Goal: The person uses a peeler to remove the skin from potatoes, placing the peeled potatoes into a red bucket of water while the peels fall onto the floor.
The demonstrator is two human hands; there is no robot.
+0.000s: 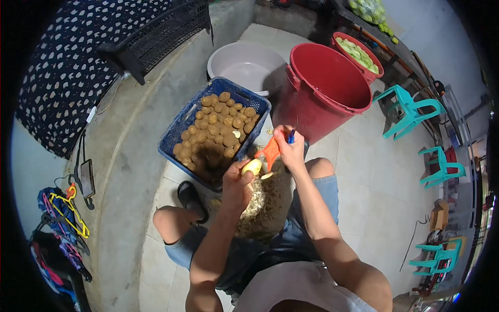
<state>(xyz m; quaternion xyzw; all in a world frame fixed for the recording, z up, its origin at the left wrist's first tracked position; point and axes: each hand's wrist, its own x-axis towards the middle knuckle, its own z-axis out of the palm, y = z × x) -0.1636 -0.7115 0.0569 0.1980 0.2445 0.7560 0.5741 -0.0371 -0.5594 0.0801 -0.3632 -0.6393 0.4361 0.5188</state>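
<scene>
My left hand [237, 183] is closed around a peeled yellow potato [252, 167], held above the floor between my knees. My right hand [291, 148] grips an orange peeler [271, 151], with a blue end [291, 136] sticking up past the fingers. The peeler's lower end is close beside the potato; whether they touch is hard to tell. A pale piece of peel [266, 176] shows just below it. Under my hands lies a heap of potato peelings [260, 208]. In front of me to the left stands a blue crate [244, 89] of unpeeled brown potatoes [213, 125].
A large red bin [317, 112] stands ahead on the right, beside a grey basin [247, 67]. Behind it, a red tub [382, 67] holds pale green pieces. Green plastic chairs [408, 112] line the right. A black crate [156, 41] rests on the concrete ledge [122, 130].
</scene>
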